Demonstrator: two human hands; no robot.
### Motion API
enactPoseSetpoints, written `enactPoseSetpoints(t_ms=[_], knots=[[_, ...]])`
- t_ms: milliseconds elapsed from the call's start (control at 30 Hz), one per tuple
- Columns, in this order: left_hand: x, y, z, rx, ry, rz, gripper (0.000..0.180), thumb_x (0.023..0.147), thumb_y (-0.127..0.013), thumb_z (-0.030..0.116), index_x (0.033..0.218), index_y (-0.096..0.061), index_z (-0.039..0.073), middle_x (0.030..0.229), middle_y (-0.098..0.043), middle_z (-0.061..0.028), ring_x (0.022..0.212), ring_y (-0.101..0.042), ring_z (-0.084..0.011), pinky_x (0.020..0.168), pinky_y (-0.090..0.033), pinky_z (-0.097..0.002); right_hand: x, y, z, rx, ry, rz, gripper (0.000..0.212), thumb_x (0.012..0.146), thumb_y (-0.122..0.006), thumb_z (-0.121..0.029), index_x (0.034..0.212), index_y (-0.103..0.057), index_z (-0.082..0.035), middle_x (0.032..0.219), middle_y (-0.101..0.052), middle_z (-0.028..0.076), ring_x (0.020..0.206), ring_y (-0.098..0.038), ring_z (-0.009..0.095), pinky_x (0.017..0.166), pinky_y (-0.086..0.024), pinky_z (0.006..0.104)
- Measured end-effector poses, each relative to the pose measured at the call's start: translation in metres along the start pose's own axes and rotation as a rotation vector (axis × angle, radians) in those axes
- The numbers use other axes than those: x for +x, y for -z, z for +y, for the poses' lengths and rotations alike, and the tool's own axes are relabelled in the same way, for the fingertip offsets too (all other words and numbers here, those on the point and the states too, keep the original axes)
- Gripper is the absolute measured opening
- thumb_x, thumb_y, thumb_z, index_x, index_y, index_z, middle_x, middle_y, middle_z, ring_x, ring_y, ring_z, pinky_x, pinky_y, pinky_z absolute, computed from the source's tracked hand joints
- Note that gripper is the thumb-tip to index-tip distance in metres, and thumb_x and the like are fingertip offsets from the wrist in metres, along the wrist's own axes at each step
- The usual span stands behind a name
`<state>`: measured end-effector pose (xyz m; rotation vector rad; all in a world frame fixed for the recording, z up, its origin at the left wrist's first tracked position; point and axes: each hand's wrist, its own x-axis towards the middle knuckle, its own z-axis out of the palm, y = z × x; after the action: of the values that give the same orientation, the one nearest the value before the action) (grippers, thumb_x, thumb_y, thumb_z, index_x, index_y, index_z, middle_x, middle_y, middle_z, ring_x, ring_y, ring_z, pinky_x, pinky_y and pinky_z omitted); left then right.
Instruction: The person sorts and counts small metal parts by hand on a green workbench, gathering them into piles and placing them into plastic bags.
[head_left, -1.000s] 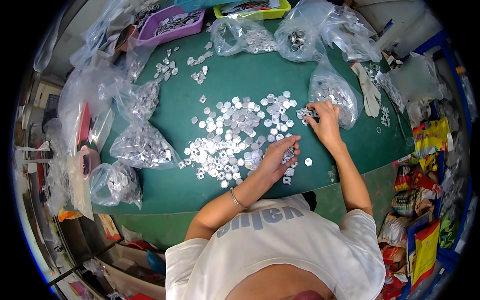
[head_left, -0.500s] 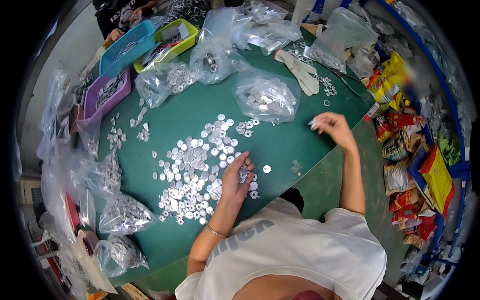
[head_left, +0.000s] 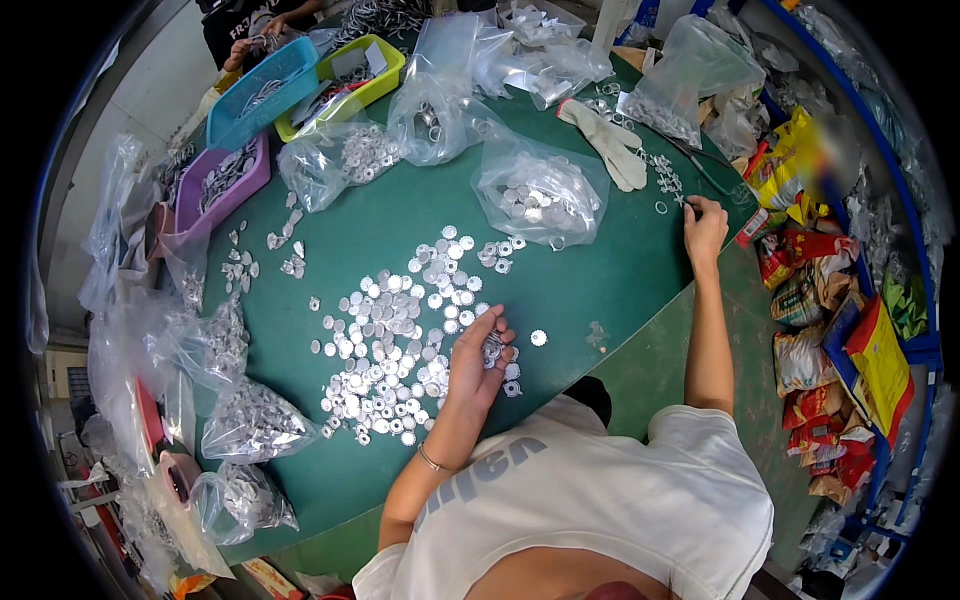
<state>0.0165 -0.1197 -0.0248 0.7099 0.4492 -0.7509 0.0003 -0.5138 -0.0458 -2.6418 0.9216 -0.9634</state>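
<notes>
My left hand rests palm-up at the near edge of the pile of round silver metal discs, its fingers curled around several small silver metal pieces. Over at the table's right side, my right hand has its fingers bent and tips together beside a cluster of small silver metal parts. What lies between those fingertips is too small to make out. A single toothed disc lies apart, right of my left hand. Beyond it sits a clear plastic bag of discs.
A white glove lies near the small parts. Blue, yellow-green and purple baskets stand at the far left. Bags of metal parts line the left edge. Another person's hand shows behind the baskets. Colourful packages fill the right side.
My right hand has moved right and farther away with a small silver piece at its fingertips, to the cluster of small parts. My left hand stays by the pile, still curled.
</notes>
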Motion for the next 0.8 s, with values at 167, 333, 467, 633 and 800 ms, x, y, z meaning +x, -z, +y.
enactPoseSetpoints(t_ms=[167, 333, 467, 633, 800], knots=[[-0.003, -0.004, -0.001, -0.023, 0.059, -0.067, 0.022, 0.091, -0.052, 0.016, 0.107, -0.053, 0.001, 0.073, -0.046, -0.0006, 0.062, -0.044, -0.0093, 0.046, -0.033, -0.0197, -0.022, 0.024, -0.053, 0.282, 0.163, -0.168, 0.009, 0.077, -0.065, -0.009, 0.079, -0.066, -0.001, 0.079, -0.064, 0.012, 0.077, -0.058, 0.027, 0.068, -0.045, 0.0355], [-0.005, -0.008, -0.001, 0.031, 0.012, -0.044, 0.019, 0.091, -0.054, 0.024, 0.086, -0.054, 0.006, 0.069, -0.045, -0.0005, 0.061, -0.044, -0.0092, 0.044, -0.031, -0.0202, -0.059, 0.053, -0.146, 0.895, 0.155, -1.203, 0.017, 0.081, -0.066, -0.015, 0.081, -0.067, 0.002, 0.067, -0.064, 0.006, 0.061, -0.055, 0.009, 0.054, -0.042, 0.0240], [-0.006, -0.010, 0.004, 0.027, -0.023, -0.012, 0.027, 0.091, -0.054, 0.029, 0.074, -0.048, 0.008, 0.079, -0.056, -0.0042, 0.065, -0.050, -0.0109, 0.045, -0.035, -0.0201, -0.085, 0.014, -0.185, 0.662, 0.675, -0.570, 0.036, 0.076, -0.068, -0.016, 0.108, -0.059, 0.000, 0.105, -0.059, 0.011, 0.095, -0.053, 0.026, 0.077, -0.043, 0.0339], [-0.005, -0.004, 0.002, 0.075, -0.013, -0.066, 0.028, 0.092, -0.053, 0.023, 0.108, -0.058, 0.002, 0.083, -0.057, -0.0019, 0.066, -0.049, -0.0095, 0.045, -0.034, -0.0182, -0.098, -0.011, -0.215, 0.509, 0.753, -0.483, 0.035, 0.074, -0.067, -0.012, 0.106, -0.060, -0.002, 0.109, -0.053, 0.011, 0.101, -0.048, 0.030, 0.084, -0.039, 0.0385], [-0.007, -0.002, 0.002, 0.082, -0.033, -0.060, 0.024, 0.090, -0.056, 0.018, 0.109, -0.058, 0.003, 0.080, -0.055, -0.0008, 0.062, -0.047, -0.0086, 0.044, -0.031, -0.0175, -0.097, -0.024, -0.206, 0.577, 0.695, -0.513, 0.017, 0.073, -0.066, -0.006, 0.089, -0.062, -0.001, 0.088, -0.056, 0.010, 0.088, -0.052, 0.028, 0.076, -0.042, 0.0366]])
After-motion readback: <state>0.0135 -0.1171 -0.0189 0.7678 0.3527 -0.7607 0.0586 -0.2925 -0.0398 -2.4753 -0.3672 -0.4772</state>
